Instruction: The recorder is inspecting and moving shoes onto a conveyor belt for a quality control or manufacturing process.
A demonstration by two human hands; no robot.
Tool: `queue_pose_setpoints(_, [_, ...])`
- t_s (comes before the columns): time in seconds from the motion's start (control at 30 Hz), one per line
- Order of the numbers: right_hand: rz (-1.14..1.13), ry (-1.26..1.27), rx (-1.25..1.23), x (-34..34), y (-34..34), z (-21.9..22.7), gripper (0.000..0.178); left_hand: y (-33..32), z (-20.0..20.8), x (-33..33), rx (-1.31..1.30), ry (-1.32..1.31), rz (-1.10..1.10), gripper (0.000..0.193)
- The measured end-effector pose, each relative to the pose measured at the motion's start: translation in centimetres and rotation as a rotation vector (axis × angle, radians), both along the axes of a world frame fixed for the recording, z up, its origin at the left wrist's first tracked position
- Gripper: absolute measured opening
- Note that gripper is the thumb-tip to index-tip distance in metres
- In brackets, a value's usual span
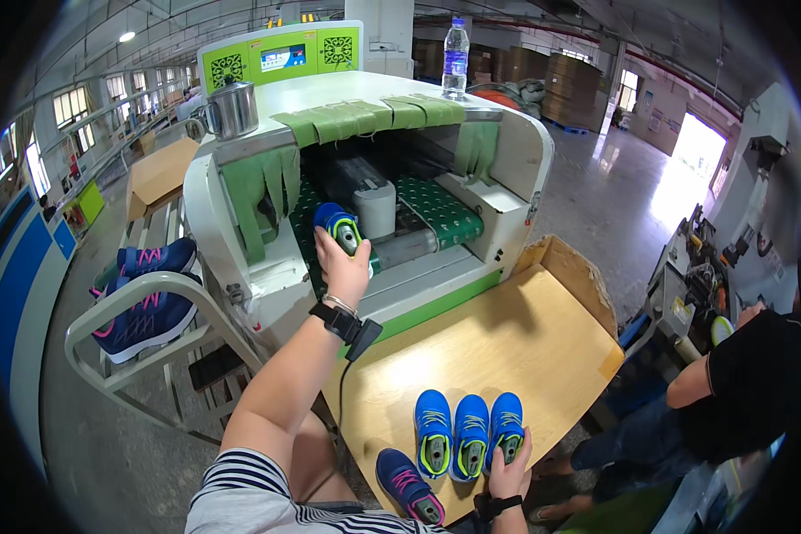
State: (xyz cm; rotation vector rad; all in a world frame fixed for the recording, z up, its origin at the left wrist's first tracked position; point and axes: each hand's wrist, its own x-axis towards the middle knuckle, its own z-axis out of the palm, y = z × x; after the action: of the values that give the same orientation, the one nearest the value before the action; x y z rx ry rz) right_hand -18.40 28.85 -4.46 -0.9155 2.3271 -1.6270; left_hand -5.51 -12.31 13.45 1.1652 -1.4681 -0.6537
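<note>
My left hand (343, 271) is closed round the heel end of a blue sneaker (333, 215) with a lime-edged opening. It holds this shoe at the machine's mouth, over the left part of the green dotted conveyor belt (436, 209). On the wooden table, my right hand (509, 472) grips the heel of the rightmost blue sneaker (506, 409). Two matching sneakers, a middle one (472, 423) and a left one (432, 420), stand beside it with toes pointing away from me. A navy sneaker with pink laces (405, 481) lies nearer, to their left.
The white machine (529, 160) has green strip curtains and carries a metal mug (231, 109) and a water bottle (455, 58). At left, a metal rack (120, 298) holds navy sneakers (151, 307). Another person (730, 400) works at right beside the wooden table (543, 329).
</note>
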Motion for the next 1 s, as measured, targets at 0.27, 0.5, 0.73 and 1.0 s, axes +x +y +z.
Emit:
queue_pose_setpoints(0.27, [-0.074, -0.196, -0.072, -1.8, -0.4, 2.8, 0.064, 6.8, -2.6, 1.7, -0.104, -0.002, -0.338, 0.088])
queue_pose_setpoints(0.5, [0.222, -0.031, -0.36, -6.7, -10.3, 13.9, 0.054, 10.7, -14.5, 4.0, 0.129, -0.202, -0.604, 0.082])
queue_pose_setpoints(0.73, [0.358, 0.578, -0.284, -13.2, -36.0, 20.5, 0.068, 10.6, -18.9, 2.5, 0.153, -0.229, -0.613, 0.082])
queue_pose_setpoints(1.0, [0.593, 0.427, 0.142, -14.2, -39.5, 16.1, 0.075, 9.6, -17.8, 4.0, 0.175, -0.385, -0.617, 0.082])
